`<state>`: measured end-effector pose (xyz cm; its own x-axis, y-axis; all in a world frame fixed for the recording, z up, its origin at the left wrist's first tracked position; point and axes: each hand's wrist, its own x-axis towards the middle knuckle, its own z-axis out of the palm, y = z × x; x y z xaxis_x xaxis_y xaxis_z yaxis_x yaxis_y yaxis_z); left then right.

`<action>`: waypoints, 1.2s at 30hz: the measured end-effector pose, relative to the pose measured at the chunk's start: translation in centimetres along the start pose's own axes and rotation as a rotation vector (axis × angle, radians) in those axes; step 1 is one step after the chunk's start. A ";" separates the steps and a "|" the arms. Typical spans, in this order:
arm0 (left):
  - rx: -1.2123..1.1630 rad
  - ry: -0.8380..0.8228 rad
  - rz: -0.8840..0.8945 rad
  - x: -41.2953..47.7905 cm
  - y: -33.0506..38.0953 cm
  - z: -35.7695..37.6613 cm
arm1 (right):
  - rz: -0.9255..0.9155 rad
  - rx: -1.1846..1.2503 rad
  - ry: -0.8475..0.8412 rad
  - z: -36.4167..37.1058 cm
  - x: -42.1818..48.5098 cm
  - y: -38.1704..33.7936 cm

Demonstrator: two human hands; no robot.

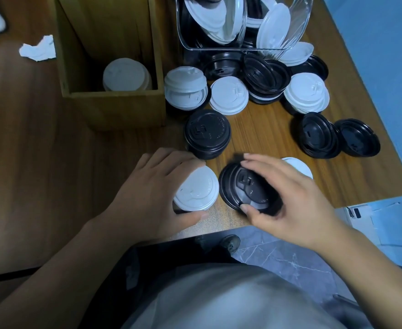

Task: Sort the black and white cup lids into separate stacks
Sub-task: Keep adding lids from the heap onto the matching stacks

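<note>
The left grip [152, 193] curls round a white lid [198, 189]; the right grip [290, 203] pinches a black lid [247, 188] beside it. Just beyond stands a black stack [207, 134], and farther out many mixed lids [266, 77] wait, so I judge most sorting is not yet done.

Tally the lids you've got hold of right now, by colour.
white lid: 1, gripped by the left hand
black lid: 1, gripped by the right hand
Total: 2 showing; any lids nested beneath them are hidden.
</note>
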<state>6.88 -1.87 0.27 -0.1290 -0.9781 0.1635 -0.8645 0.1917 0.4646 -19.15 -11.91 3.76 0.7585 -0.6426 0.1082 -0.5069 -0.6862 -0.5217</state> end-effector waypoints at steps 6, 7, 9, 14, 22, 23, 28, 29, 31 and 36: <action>-0.014 0.004 -0.006 -0.1 -0.1 0.0 | -0.009 -0.043 -0.095 1.0 0.4 0.4; -0.016 0.007 -0.010 -0.1 -0.1 0.0 | -0.005 -0.050 -0.104 1.2 0.4 0.5; -0.026 0.015 -0.018 -0.1 -0.2 0.0 | 0.000 -0.063 -0.126 1.4 0.3 0.7; -0.047 0.020 -0.044 0.0 -0.2 0.0 | -0.122 -0.287 -0.239 1.2 0.2 0.9; -0.092 0.014 -0.063 0.0 -0.4 0.1 | 0.007 0.052 -0.109 -2.6 -0.7 0.8; -0.095 0.010 -0.064 0.0 -0.5 0.2 | 0.037 0.058 -0.014 -3.2 -1.4 1.4; -0.112 0.010 -0.064 0.0 -0.6 0.2 | 0.186 -0.063 -0.079 -5.4 -3.7 5.2; -0.111 0.013 -0.057 0.0 -0.7 0.3 | 0.215 -0.079 -0.123 -5.4 -3.7 5.6; -0.113 0.018 -0.072 0.0 -0.7 0.5 | 0.248 -0.129 -0.163 -5.4 -3.2 5.7; -0.119 -0.048 -0.122 0.1 -1.3 1.0 | 0.374 -0.456 -0.085 -4.6 -2.1 4.8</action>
<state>7.53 -2.26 -1.20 -0.0521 -0.9969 0.0597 -0.8118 0.0771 0.5788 -25.03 -15.37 4.92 0.5147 -0.8526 -0.0905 -0.8567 -0.5073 -0.0933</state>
